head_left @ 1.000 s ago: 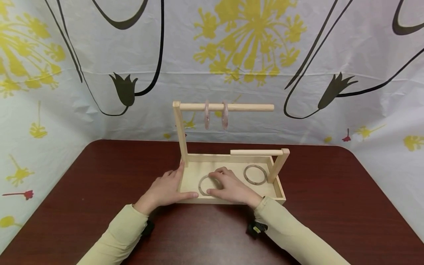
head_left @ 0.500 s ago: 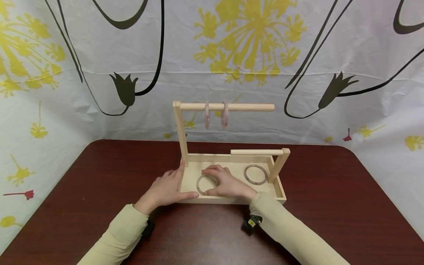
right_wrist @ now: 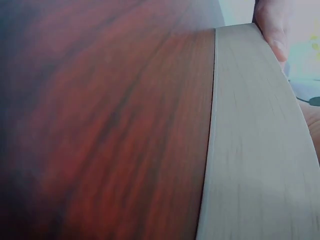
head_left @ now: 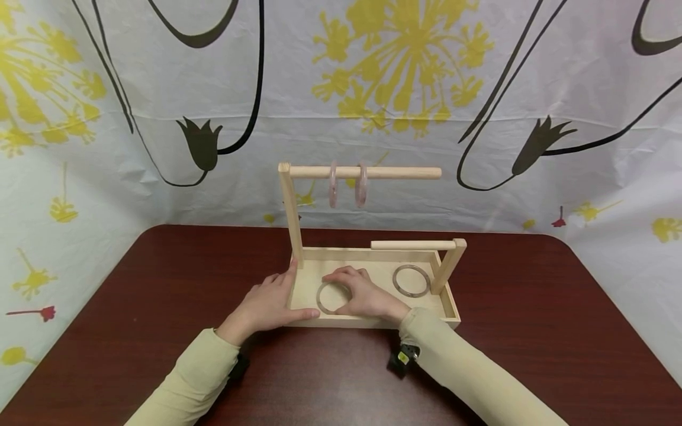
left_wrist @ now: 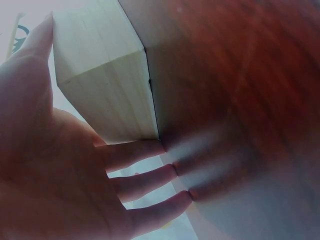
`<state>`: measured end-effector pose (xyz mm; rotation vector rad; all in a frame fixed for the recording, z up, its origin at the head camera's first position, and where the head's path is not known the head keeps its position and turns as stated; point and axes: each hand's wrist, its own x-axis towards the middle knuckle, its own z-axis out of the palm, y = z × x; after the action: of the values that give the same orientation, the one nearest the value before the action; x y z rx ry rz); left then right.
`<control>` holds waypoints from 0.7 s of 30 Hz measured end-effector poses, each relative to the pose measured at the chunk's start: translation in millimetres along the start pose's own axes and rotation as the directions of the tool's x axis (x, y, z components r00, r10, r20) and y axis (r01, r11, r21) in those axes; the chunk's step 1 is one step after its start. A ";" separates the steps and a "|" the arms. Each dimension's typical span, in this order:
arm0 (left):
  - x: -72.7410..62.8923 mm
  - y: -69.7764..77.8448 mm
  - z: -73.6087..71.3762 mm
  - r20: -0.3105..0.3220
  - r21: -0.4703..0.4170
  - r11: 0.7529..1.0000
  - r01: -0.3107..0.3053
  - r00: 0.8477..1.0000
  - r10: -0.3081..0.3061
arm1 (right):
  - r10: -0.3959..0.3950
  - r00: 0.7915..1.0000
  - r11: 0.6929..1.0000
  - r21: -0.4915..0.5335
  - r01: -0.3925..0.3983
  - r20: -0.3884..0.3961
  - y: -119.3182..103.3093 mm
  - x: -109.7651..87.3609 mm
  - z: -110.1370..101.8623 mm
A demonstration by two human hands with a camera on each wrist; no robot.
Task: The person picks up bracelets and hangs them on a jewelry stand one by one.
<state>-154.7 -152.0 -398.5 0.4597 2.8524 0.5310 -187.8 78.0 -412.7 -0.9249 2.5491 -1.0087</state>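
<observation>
In the head view my right hand (head_left: 364,293) holds a translucent greyish bangle (head_left: 318,297) lying in the left part of a pale wooden tray (head_left: 380,270). Its fingertips are at the far rim, its thumb at the near rim; the palm hides the bangle's right side. My left hand (head_left: 266,305) rests at the tray's front left corner, fingers extended along the left side and thumb along the front wall. Up close in the left wrist view, straight fingers (left_wrist: 145,186) reach down to the tabletop beside the tray's corner (left_wrist: 107,95). The right wrist view mostly shows the front wall (right_wrist: 255,135).
A second bangle (head_left: 395,281) lies at the tray's right. Two pinkish bangles, one on the left (head_left: 333,188) and one beside it (head_left: 362,188), hang on the tall upper bar (head_left: 407,173). A shorter bar (head_left: 412,245) juts leftward from the right post. A dark red table (head_left: 533,307) supports everything.
My right hand has shifted slightly left, and the bangle under it slid slightly left too, mostly in the first half second. My left hand and the hanging bangles stay put.
</observation>
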 end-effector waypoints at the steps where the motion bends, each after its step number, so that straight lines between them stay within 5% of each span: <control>1: -0.1 0.1 0.0 -0.001 0.000 1.000 -0.001 1.000 0.001 | 0.002 1.000 1.000 -0.005 -0.002 -0.007 -0.1 0.1 0.6; 21: 0.0 -0.1 -0.3 0.008 0.001 1.000 0.007 1.000 -0.007 | -0.058 0.991 0.971 0.222 0.083 -0.119 0.1 -4.6 -1.8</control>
<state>-154.8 -152.2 -398.3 0.4504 2.8455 0.5247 -185.1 81.9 -411.5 -0.9234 2.4353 -1.3754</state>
